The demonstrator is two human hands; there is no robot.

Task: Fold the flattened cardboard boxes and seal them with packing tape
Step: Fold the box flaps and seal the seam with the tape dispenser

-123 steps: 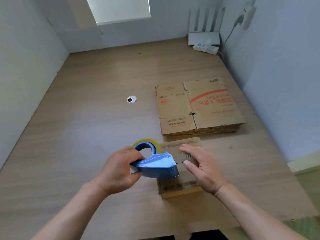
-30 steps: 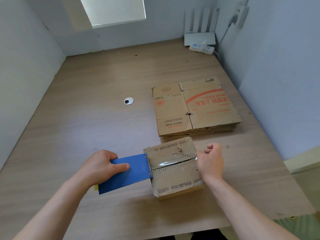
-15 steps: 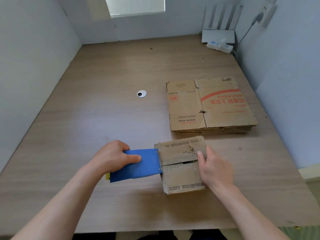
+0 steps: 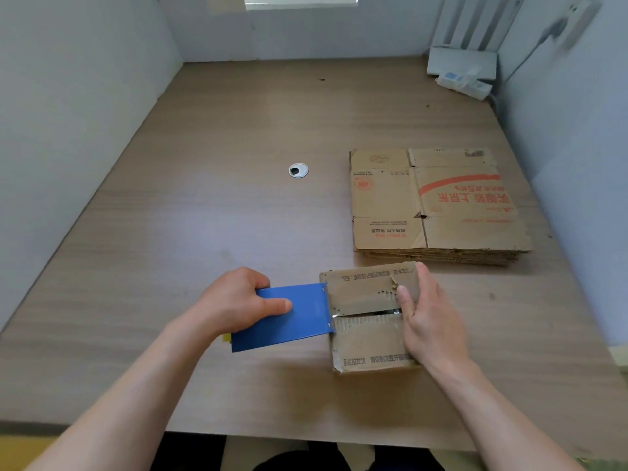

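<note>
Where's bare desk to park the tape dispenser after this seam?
Bare desk lies left of the tape dispenser, out to the left wall, and behind it up to the cable grommet. Crowded: the right side, where the small box nearly meets the flat-box stack.

A wood-grain desk (image 4: 238, 215) is bounded by pale walls (image 4: 68, 113) on three sides, and a round silver cable grommet (image 4: 298, 170) is set into its surface. A white router (image 4: 460, 62) with upright antennas is placed in the far right corner, with a white power strip (image 4: 464, 83) lying just in front of it. A blurred wall socket (image 4: 577, 13) is noted on the right wall.
</note>
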